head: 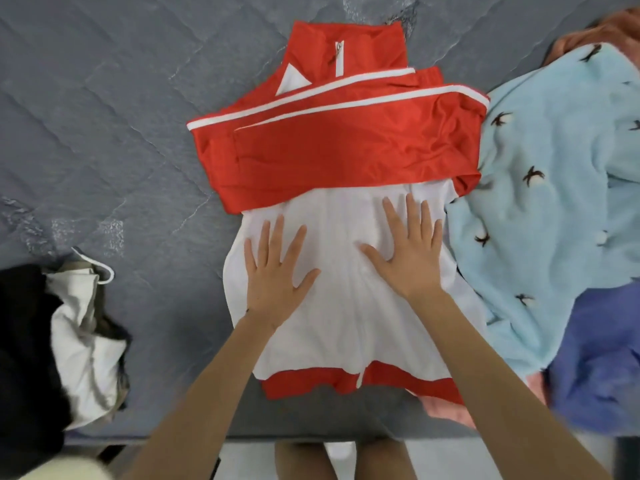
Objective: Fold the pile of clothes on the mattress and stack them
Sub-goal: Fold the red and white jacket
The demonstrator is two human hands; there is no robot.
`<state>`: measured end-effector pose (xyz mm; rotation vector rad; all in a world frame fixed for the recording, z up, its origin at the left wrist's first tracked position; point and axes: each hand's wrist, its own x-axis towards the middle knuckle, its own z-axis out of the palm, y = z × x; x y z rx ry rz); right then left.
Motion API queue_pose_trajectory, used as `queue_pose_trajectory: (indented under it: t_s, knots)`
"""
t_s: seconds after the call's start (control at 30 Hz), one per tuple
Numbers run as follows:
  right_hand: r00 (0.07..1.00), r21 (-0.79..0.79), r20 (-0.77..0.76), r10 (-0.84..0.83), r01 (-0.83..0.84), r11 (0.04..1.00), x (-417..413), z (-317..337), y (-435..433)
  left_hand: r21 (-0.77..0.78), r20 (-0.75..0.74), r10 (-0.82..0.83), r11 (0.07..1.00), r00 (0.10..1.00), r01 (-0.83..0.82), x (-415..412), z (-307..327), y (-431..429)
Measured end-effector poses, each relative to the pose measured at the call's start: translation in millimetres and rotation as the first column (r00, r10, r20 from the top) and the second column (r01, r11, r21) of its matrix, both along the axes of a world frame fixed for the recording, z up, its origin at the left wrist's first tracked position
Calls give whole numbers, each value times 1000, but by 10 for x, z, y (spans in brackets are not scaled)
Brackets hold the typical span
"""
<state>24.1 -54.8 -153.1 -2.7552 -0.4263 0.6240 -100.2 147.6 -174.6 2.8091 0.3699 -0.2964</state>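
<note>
Both hands press flat on the red-and-white jacket.

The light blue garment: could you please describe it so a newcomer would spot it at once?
On the grey quilted mattress, look right of the red and white track jacket. A fluffy light blue garment lies crumpled there. Unlike the plain blue garment beside it, it carries small dark bird shapes.
</note>
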Motion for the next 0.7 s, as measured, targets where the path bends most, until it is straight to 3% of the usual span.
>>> queue_pose_trajectory:
  t_s: [0.23,0.3,0.4,0.53,0.6,0.7]
  knots:
    - [999,-56,-36,-31,29,998,-719,47,-558,-66,-113,190,978,975,-198,-715,21,-391]
    - [993,-90,-84,-80,72,993,-881,69,-748,-59,-198,350,928,916,-367,-942,-3,-452]
    - [991,-161,-89,-96,81,984,-1101,109,-1013,11,-368,539,818,758,-576,-1260,9,-523]
    - [990,-215,-13,-137,131,968,-1280,187,-1193,-70,-435,527,789,730,-611,-1504,97,-585]
    - [968,-175,-38,-248,238,955,-1305,235,-1253,-131,-382,514,792,768,-596,-1561,129,-602]
    - [908,67,-70,-413,417,906,-1291,353,-1314,-200,-280,527,786,802,-586,-1620,148,-617]
